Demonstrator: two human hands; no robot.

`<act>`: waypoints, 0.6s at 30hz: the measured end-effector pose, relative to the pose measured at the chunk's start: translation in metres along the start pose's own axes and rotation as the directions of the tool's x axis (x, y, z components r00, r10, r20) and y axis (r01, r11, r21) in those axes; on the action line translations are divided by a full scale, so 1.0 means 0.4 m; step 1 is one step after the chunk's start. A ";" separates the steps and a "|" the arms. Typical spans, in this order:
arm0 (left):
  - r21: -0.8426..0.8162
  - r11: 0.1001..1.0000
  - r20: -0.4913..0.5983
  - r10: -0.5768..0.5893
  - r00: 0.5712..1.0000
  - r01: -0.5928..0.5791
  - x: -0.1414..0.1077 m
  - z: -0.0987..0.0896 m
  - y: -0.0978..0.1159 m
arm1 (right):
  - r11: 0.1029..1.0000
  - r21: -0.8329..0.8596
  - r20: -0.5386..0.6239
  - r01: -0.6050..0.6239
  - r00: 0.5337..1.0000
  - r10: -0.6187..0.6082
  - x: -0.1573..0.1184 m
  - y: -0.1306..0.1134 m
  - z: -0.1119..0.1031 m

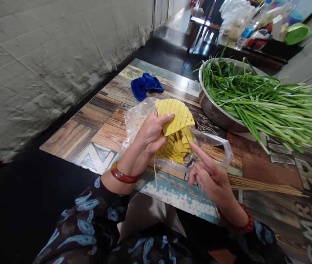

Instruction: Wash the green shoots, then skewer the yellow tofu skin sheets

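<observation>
My left hand (150, 134) is closed on a yellow scored slice (175, 113), fan-shaped and crossed with cut lines, its thumb lying on top. A thin wooden skewer (155, 174) sticks out below that hand. Beneath the slice, more yellow scored pieces (172, 148) lie in an opened clear plastic bag (135, 115). Just to the right, my right hand (209, 174) has its index finger stretched along a thin stick (186, 138) whose tip points at the slice; the other fingers are curled in.
A bundle of wooden skewers (266, 185) lies right of my right hand. A metal bowl (213, 106) heaped with long green stalks (271, 99) stands at the right. A blue cloth item (146, 85) rests toward the table's (81, 135) far side, near a pale wall.
</observation>
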State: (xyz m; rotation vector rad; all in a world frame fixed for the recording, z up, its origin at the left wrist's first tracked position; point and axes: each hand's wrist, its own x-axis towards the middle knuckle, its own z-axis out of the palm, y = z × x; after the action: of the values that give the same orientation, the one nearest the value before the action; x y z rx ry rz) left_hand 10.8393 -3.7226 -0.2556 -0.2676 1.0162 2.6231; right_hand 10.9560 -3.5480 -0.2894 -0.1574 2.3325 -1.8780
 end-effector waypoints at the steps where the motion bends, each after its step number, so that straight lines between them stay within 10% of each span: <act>1: -0.002 1.000 -0.004 -0.007 1.000 0.007 0.000 0.001 -0.001 | 1.000 -0.003 -0.007 -0.003 1.000 0.003 0.000 0.000 0.000; 18: 0.021 0.999 0.072 0.028 0.997 -0.030 0.013 -0.015 -0.021 | 0.994 -0.110 -0.013 0.027 1.000 -0.029 0.004 0.007 0.001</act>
State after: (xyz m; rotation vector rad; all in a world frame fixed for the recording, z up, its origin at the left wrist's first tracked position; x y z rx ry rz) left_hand 10.8377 -3.7197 -0.2668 -0.1537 1.0317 2.6251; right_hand 10.9545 -3.5481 -0.2924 -0.1903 2.4571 -1.7686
